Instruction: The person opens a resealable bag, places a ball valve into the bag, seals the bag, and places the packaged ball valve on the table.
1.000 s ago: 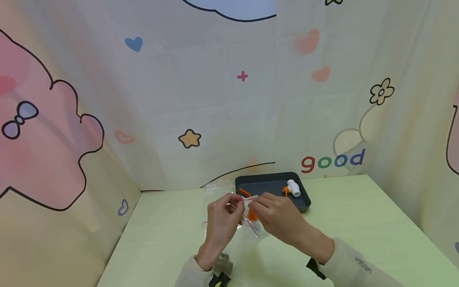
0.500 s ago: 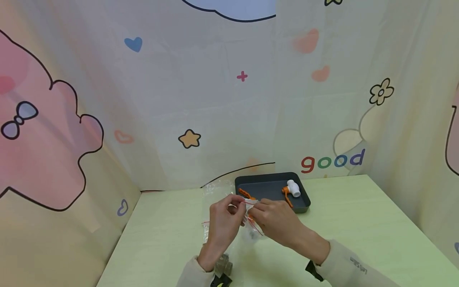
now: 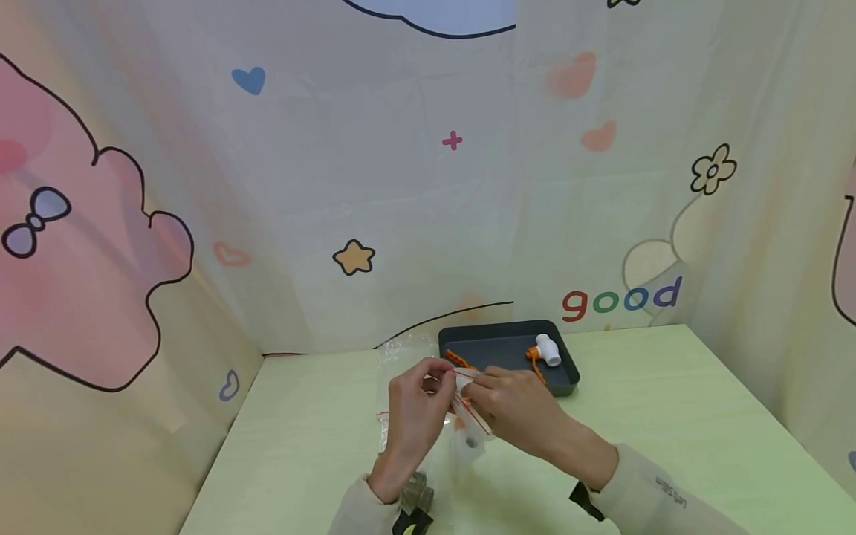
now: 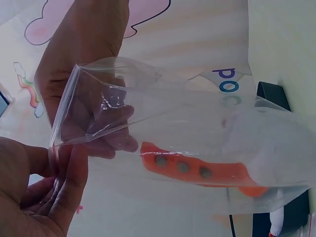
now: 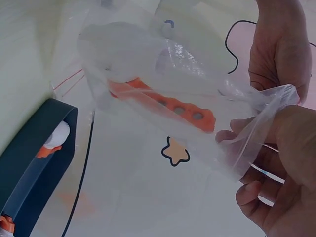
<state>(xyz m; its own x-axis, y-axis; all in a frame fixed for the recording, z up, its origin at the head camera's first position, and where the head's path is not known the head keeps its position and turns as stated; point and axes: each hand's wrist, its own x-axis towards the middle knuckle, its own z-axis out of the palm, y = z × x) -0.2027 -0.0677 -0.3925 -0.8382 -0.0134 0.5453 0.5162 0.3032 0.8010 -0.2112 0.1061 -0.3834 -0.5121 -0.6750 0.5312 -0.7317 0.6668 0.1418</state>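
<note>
Between the two hands hangs a clear zip bag (image 4: 168, 113) with red lines along its mouth. Inside it lies an orange handle with round holes (image 4: 187, 168), beside a whitish rounded part (image 4: 281, 143) blurred by the plastic. My left hand (image 3: 417, 405) pinches one edge of the bag's mouth between thumb and fingers. At the opposite edge, my right hand (image 3: 518, 409) grips the bag with curled fingers. Some right fingertips (image 5: 227, 136) show through the film; whether they are inside the bag or behind it, I cannot tell.
A dark grey tray (image 3: 498, 353) stands at the back of the pale green table (image 3: 642, 416). It holds a white toy hammer (image 3: 548, 351) with an orange handle and another orange piece (image 3: 461, 360). Another clear bag (image 3: 404, 360) lies left of the tray.
My right hand has shifted slightly down, uncovering more of the toy hammer's handle in the tray. The bag's mouth has spread, and its whitish contents show lower below the hands.
</note>
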